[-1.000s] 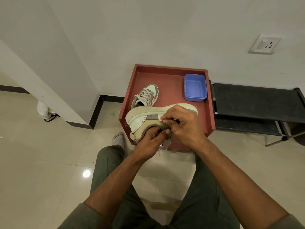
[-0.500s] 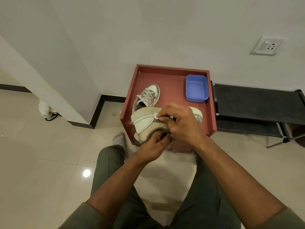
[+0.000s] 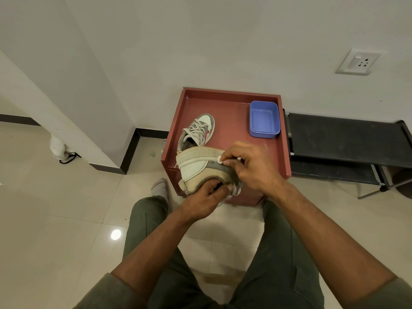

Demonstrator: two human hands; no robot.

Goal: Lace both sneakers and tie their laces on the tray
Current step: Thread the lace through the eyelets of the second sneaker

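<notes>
Sideways at the red tray's (image 3: 285, 139) near edge, our left hand (image 3: 204, 198) grips the beige suede sneaker (image 3: 196, 168); our right hand (image 3: 249, 168) pinches its white lace (image 3: 219, 160). Behind lie the laced grey sneaker (image 3: 197, 130), well apart from the blue plastic tub (image 3: 264, 119).

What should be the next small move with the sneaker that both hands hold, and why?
Probably turn the held sneaker upright: it lies on its side with the sole facing the tray, so its eyelets are hidden. The left hand and right hand grip it.

Laced sneaker (image 3: 197, 131) on tray (image 3: 229, 108), left of tub (image 3: 264, 119); held sneaker (image 3: 194, 168) nearer front edge.
</notes>
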